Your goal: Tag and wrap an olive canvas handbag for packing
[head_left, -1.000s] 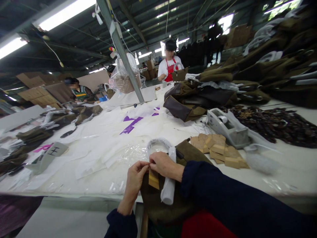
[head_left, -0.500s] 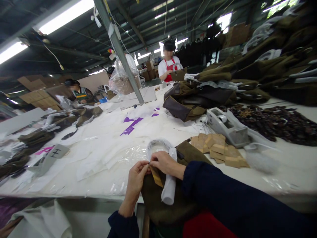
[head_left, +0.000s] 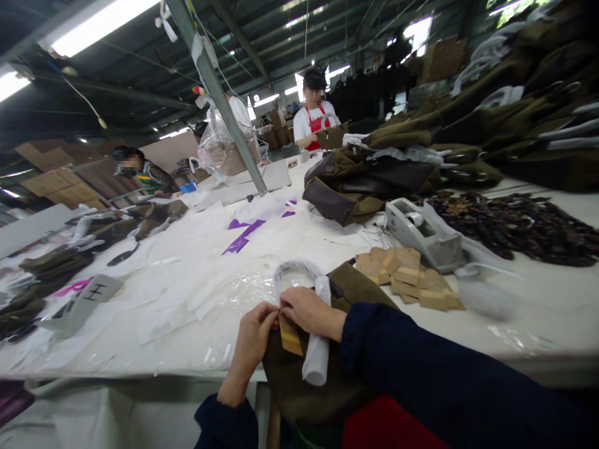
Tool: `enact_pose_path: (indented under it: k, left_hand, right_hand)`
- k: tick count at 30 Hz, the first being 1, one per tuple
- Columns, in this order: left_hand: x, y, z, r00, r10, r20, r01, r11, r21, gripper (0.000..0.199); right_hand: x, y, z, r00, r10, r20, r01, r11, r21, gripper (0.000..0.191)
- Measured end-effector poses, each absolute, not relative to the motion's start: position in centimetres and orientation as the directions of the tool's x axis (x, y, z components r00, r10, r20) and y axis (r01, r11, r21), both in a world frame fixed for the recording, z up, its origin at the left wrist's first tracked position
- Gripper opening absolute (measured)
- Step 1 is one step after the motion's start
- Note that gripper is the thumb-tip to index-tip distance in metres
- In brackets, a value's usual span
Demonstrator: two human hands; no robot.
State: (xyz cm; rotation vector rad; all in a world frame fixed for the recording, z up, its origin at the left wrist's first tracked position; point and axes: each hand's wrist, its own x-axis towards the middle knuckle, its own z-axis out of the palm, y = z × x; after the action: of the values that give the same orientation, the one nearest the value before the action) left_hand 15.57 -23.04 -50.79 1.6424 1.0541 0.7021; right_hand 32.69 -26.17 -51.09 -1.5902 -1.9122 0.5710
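An olive-brown bag (head_left: 322, 386) leans at the table's front edge, against my body. Its handle (head_left: 316, 365) is wrapped in white padding and loops up onto the table. At the bag's upper left, my left hand (head_left: 256, 330) is closed in a pinch, its fingertips meeting those of my right hand (head_left: 306, 308), also pinching. A tan hang tag (head_left: 291, 337) dangles right below the joined fingertips, over the bag. Whether they grip its top end or its string is too small to tell. My right wrist passes across the padded handle.
Tan tags (head_left: 412, 280) lie piled right of the bag, beside a grey tape dispenser (head_left: 421, 234). Dark straps or cords (head_left: 524, 224) heap behind. More olive bags (head_left: 374, 181) are stacked at back right. A metal post (head_left: 224, 106) stands mid-table; two co-workers (head_left: 314, 121) work beyond.
The view has shifted slightly, moving the scene left. The tag has swung a little and shows more of its face. Both hands keep their pinch at the same spot.
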Motion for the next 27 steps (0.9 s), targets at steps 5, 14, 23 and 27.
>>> enact_pose_path:
  k: [5,14,23,27]
  left_hand:
    - [15.8,-23.1,-50.4,0.485,0.874,-0.044,0.36,-0.154,0.92,0.013]
    - [15.9,-23.4,-51.1,0.459,0.888,-0.017,0.353,-0.165,0.921,0.015]
    - [15.4,-23.1,-52.1,0.437,0.9,-0.006,0.314,-0.146,0.938,0.019]
    - [15.6,-23.2,-52.2,0.428,0.904,0.012,0.323,-0.165,0.932,0.017]
  right_hand:
    - [32.8,-26.2,-51.8,-0.15,0.974,0.17,0.742,0.225,-0.631,0.007]
    - [33.1,-26.1,-51.8,-0.102,0.984,0.146,0.693,0.176,-0.7,0.007]
    - [33.4,-25.8,-51.7,-0.114,0.986,0.122,0.651,0.167,-0.74,0.005]
    - [33.3,-26.2,-51.5,-0.11,0.984,0.14,0.663,0.178,-0.727,0.007]
